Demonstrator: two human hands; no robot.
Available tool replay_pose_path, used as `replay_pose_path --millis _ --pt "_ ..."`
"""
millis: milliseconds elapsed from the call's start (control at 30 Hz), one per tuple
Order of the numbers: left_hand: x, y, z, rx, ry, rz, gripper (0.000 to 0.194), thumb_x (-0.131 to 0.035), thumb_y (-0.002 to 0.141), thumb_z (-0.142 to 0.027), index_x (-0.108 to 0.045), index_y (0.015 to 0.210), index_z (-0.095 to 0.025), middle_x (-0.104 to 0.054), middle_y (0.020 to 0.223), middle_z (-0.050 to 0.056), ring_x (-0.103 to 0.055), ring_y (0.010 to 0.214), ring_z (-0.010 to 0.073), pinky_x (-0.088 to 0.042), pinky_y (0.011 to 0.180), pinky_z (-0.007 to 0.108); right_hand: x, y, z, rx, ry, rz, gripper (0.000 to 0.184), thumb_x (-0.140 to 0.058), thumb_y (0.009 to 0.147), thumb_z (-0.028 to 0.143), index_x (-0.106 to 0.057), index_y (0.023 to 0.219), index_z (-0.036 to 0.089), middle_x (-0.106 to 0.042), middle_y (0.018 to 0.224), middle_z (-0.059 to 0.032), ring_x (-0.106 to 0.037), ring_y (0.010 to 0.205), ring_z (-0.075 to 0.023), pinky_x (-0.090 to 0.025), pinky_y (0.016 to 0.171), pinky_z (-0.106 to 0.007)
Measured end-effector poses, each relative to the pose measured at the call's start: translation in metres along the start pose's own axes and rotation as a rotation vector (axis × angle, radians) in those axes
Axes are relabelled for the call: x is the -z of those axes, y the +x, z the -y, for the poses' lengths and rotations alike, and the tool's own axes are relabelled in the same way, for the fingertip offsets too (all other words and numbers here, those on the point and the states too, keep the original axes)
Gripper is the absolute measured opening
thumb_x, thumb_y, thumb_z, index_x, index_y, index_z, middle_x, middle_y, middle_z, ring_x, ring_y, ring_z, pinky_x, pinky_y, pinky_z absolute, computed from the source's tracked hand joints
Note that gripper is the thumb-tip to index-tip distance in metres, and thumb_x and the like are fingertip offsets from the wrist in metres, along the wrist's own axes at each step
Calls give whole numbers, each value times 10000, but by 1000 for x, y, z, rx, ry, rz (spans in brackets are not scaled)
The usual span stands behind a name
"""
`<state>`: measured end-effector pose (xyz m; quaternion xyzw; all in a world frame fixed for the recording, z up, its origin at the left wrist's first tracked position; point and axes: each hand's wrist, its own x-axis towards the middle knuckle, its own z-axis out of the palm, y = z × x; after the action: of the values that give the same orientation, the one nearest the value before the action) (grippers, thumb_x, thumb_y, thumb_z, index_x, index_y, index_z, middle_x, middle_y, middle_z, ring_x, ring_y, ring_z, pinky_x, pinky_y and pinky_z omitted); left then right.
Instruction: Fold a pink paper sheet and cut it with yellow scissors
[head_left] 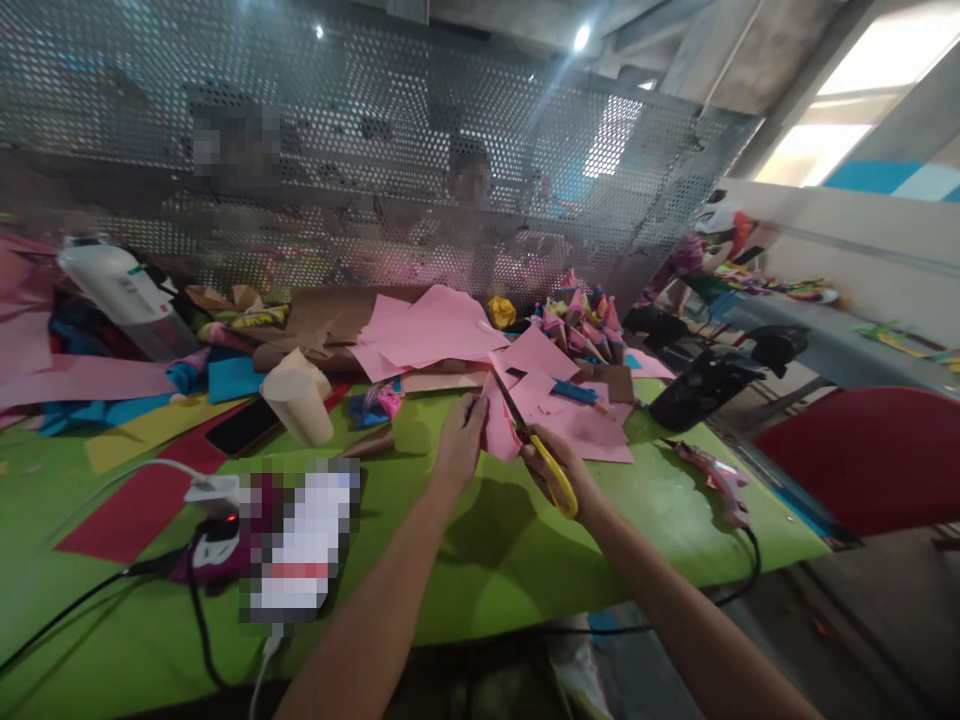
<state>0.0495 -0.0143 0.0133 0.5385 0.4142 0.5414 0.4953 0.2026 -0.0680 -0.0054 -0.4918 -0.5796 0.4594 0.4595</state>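
Observation:
Over the middle of the green table, my left hand (459, 438) is closed on the edge of a piece of pink paper (498, 432). My right hand (559, 462) grips a pair of scissors (553, 472) with yellow handles. Their dark blades point up and to the left, against the pink paper close to my left fingers. Whether the blades are parted is hard to make out. Behind both hands, more pink sheets (431, 330) lie in a loose pile, and a cluster of small pink paper cones (579, 322) stands to the right of it.
A pink glue gun (712, 478) with a black cord and a black bottle (697, 390) are at the right. To the left lie a lit phone (306, 545), a power strip (217, 555), a cardboard tube (298, 402) and a dark phone (244, 425). A perforated metal screen (337, 180) stands behind.

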Motion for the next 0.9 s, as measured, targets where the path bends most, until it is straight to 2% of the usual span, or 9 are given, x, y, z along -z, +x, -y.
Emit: replay_pose_path --millis 100,167,267,433,567,667,767,833,900 --pt "4 2 -2 -15 87 -77 231 -488 884 -370 -553 758 -188 -559 751 8 -483 710 141 -365 667 258 5 0 2 -34 127 -44 424 -617 792 592 -548 936 200 -362 573 76 -271 412 -54 -193 368 -202" --pt "5 3 -2 -45 135 -126 229 -474 894 -355 -534 743 -194 -541 724 7 -472 689 145 -356 660 266 9 1 9 -37 165 -54 456 -654 767 569 -554 1013 198 -445 604 65 -291 399 -48 -197 361 -203" --pt "4 2 -1 -99 190 -162 234 -465 903 -344 -495 716 -206 -510 683 1 -451 649 145 -344 637 271 11 2 22 -20 185 -96 491 -743 699 485 -557 1054 203 -554 714 31 -362 433 -46 -254 382 -199" --pt "1 -1 -3 -161 240 -168 225 -459 907 -348 -503 739 -205 -537 719 2 -471 673 136 -350 649 262 1 8 31 -22 199 -131 523 -830 572 303 -572 1019 216 -548 734 43 -480 566 -82 -346 451 -189" --pt "3 0 -9 -54 90 -90 267 -530 858 -439 -545 750 -195 -546 691 -7 -488 636 120 -378 590 238 -2 13 28 31 207 -184 502 -813 569 263 -582 1012 219 -542 732 46 -504 615 -94 -375 488 -194" --pt "5 2 -14 97 -75 56 351 -640 751 -520 -607 833 -180 -582 697 1 -506 579 112 -394 513 228 0 15 29 53 209 -214 486 -807 567 275 -578 992 216 -539 700 48 -510 613 -102 -381 500 -201" --pt "6 3 -15 182 -88 199 359 -763 627 -452 -632 773 -151 -600 644 7 -516 524 106 -413 502 239 3 14 31 61 208 -224 486 -809 572 298 -573 988 215 -547 713 45 -510 611 -101 -374 494 -199" --pt "6 4 -15 195 -66 210 304 -783 606 -390 -626 706 -150 -590 592 0 -516 502 107 -421 508 246 4 13 31 47 218 -211 490 -814 579 317 -567 990 214 -533 712 51 -485 578 -86 -352 471 -193" --pt "6 5 -15 202 -70 166 264 -778 608 -355 -621 674 -154 -594 582 0 -519 503 109 -426 511 248 7 11 30 24 219 -182 487 -806 607 362 -556 998 215 -507 706 57 -453 544 -75 -332 446 -190"
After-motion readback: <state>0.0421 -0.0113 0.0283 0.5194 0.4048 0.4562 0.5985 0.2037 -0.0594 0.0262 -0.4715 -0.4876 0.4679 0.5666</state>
